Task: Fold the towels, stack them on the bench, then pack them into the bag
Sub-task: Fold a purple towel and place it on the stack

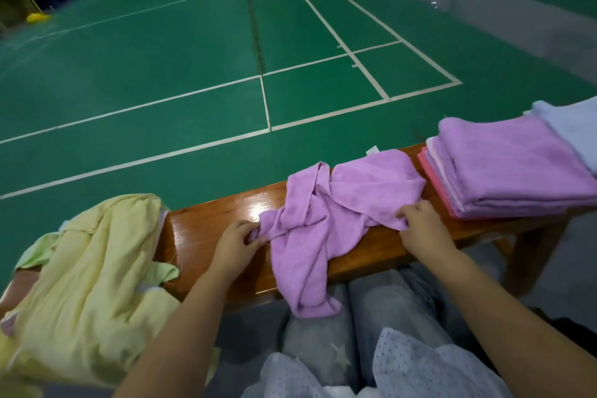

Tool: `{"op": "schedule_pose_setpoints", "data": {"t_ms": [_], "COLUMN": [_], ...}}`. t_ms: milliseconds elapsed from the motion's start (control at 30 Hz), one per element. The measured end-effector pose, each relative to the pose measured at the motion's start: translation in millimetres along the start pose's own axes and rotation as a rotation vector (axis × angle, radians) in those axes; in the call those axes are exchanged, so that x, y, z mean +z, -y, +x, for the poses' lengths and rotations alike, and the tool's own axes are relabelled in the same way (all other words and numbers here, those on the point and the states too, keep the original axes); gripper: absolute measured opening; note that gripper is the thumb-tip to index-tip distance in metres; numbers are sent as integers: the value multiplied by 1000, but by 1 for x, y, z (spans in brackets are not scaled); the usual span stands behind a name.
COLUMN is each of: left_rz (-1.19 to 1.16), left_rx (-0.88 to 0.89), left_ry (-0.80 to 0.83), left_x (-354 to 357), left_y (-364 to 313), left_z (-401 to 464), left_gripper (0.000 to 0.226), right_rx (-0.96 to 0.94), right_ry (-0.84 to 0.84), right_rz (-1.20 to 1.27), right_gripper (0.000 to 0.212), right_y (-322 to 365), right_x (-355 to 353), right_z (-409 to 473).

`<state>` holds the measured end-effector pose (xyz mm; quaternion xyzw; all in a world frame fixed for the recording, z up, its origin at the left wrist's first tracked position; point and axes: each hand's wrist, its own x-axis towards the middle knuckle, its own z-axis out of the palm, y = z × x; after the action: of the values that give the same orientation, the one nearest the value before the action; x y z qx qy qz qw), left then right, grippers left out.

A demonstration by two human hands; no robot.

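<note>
Head view:

- The purple towel (336,203) lies crumpled on the desk (210,223), between the loose pile and the folded stack. One end hangs over the near edge toward the person's knees.
- The left hand (237,244) pinches a bunched corner at the towel's left side. The right hand (420,224) grips the edge at its right side. Both hands grasp cloth; neither is released.
- Risk: the towel is twisted in the middle. Pulling the two hands apart without shaking it out likely tightens the twist and gives a crooked fold.
- Risk: the hanging end can drag the towel off the desk if either hand lets go, because much of the cloth is past the edge.
- Risk: the folded stack (510,168) sits just beside the right hand and overhangs the desk's edges. A wide spreading motion to the right can knock it askew or push it off.
- Risk: the yellow pile (93,284) at the left overhangs the desk end. A left elbow swing can pull it down to the floor (161,58).
- No bag is identifiable in this view; packing appears well ahead, with folding unfinished.
</note>
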<state>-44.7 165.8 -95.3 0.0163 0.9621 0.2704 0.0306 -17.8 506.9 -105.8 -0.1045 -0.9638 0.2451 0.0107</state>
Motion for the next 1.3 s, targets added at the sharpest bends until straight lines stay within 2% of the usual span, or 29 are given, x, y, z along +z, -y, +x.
{"op": "schedule_pose_setpoints", "data": {"t_ms": [67, 167, 267, 333, 467, 567, 633, 733, 867, 933, 1033, 1167, 1300], "left_rz": [-1, 42, 54, 55, 49, 16, -96, -371, -589, -684, -917, -1048, -1167], "left_rx": [35, 64, 36, -3, -74, -81, -95, -75, -102, -164, -320, -381, -422], "left_ry": [-8, -20, -62, -87, -80, -43, -53, -46, 28, 66, 103, 85, 66], "left_x": [-2, -1, 3, 5, 4, -7, -21, -43, -53, -46, -30, -18, -17], "left_y": [1, 0, -1, -4, -12, -33, -59, -97, -131, -141, -150, -155, -154], "left_z": [-4, -10, -10, -11, -15, -22, -31, -44, -60, -66, -72, -78, -81], "left_gripper": [37, 30, 22, 20, 19, 19, 28, 24, 25, 27, 29, 20, 21], "right_rx": [45, 113, 86, 75, 80, 78, 116, 176, 77, 35, 10, -42, -71], "right_ry": [-65, -76, -69, -82, -111, -104, -83, -52, 171, 259, 269, 299, 267], "right_rz": [-57, -208, -297, -254, 150, 419, 605, 949, 1239, 1262, 1190, 1053, 978], "right_gripper": [29, 26, 24, 19, 6, 12, 16, 19, 24, 27, 29, 29, 30], "right_y": [-3, -2, -3, -2, 13, 31, 45, 71, 102, 108, 113, 117, 119], "right_x": [-1, -1, 3, 4, -7, -19, -27, -42, -61, -62, -56, -44, -39], "right_z": [-5, -11, -15, -16, -19, -20, -18, -17, -33, -43, -56, -69, -74]}}
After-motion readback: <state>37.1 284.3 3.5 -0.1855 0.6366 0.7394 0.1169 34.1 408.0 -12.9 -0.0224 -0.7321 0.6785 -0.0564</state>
